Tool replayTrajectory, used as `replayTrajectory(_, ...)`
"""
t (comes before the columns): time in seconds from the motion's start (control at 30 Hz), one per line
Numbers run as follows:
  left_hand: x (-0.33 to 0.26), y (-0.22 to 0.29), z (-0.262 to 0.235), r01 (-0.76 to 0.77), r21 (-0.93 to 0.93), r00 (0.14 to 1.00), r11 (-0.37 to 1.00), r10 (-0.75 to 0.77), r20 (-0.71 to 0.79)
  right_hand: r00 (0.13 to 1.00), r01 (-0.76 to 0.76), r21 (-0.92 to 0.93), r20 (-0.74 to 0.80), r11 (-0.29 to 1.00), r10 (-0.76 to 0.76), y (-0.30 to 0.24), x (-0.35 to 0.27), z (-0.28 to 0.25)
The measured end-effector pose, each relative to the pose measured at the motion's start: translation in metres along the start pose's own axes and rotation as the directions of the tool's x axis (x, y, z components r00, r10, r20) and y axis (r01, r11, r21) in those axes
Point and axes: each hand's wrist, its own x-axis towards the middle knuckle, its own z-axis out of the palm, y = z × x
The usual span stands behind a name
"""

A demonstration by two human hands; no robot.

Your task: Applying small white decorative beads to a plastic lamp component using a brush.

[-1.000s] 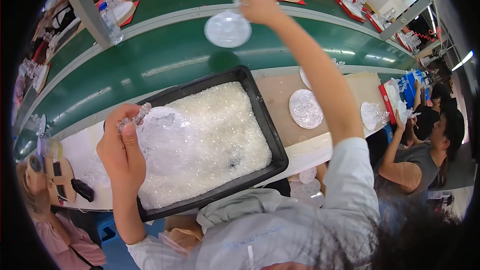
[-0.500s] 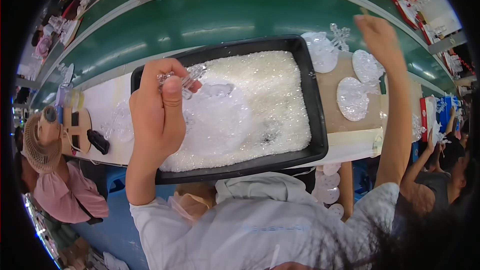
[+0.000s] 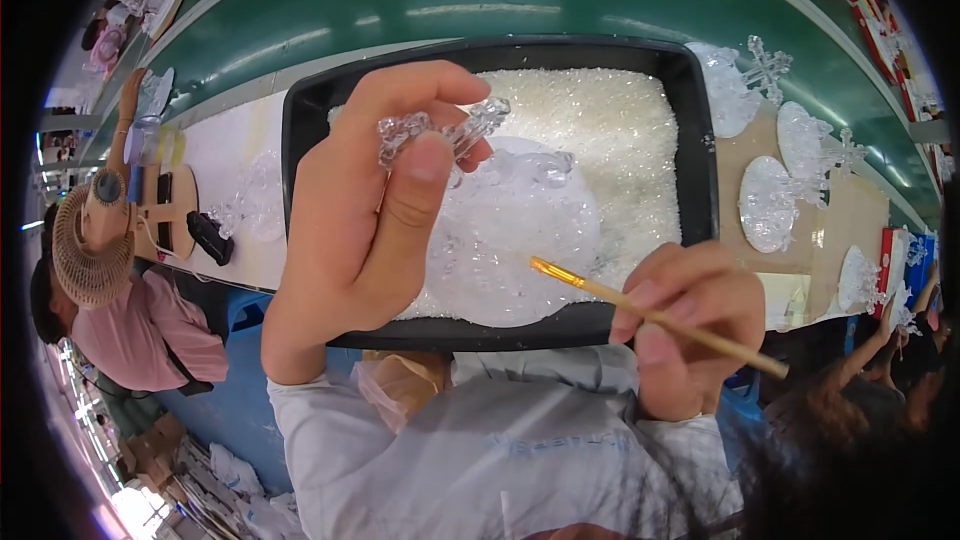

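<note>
A clear plastic ornament with knobbly arms (image 3: 484, 124) is pinched between the thumb and fingers of my left hand (image 3: 375, 200). Beneath it a round white disc (image 3: 520, 240) with clear lumps on it lies over the glittery white granules (image 3: 640, 130) in a black tray (image 3: 705, 190); whether ornament and disc are joined, I cannot tell. Closed around a thin wooden paintbrush (image 3: 690, 331), my right hand (image 3: 695, 325) is at the tray's near right corner. The brush's gold ferrule points left, above the disc.
Right of the tray stand several white discs (image 3: 768, 205) bearing clear ornaments such as a cross-shaped one (image 3: 768, 70). Beyond runs a green surface (image 3: 400, 10). At the left are a black object (image 3: 210, 238) and a person in pink (image 3: 155, 330) with a woven hat.
My right hand has come from the far right, beyond the discs, back to the tray's near corner with the brush. The left hand still holds the ornament, and the view has shifted.
</note>
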Motion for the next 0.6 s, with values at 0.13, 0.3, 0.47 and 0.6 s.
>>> replayTrajectory(0.13,0.001,0.0,-0.002,0.007,0.065,1.0,0.998,-0.009,0.029,0.954,0.13,-0.14,0.286,0.982,-0.085,0.008,0.009,-0.007)
replayTrajectory(0.3,0.001,-0.003,-0.001,-0.139,0.143,0.987,0.98,0.126,0.1,0.969,0.016,-0.232,0.245,0.973,0.042,0.005,0.022,-0.003)
replayTrajectory(0.47,-0.001,-0.002,0.0,-0.173,0.131,0.981,0.976,0.158,0.116,0.936,0.16,-0.235,0.344,0.959,-0.072,0.014,0.024,0.003)
replayTrajectory(0.6,-0.001,-0.003,0.003,-0.164,0.142,0.98,0.976,0.144,0.14,0.94,0.208,-0.281,0.322,0.937,-0.112,0.022,0.021,0.002)
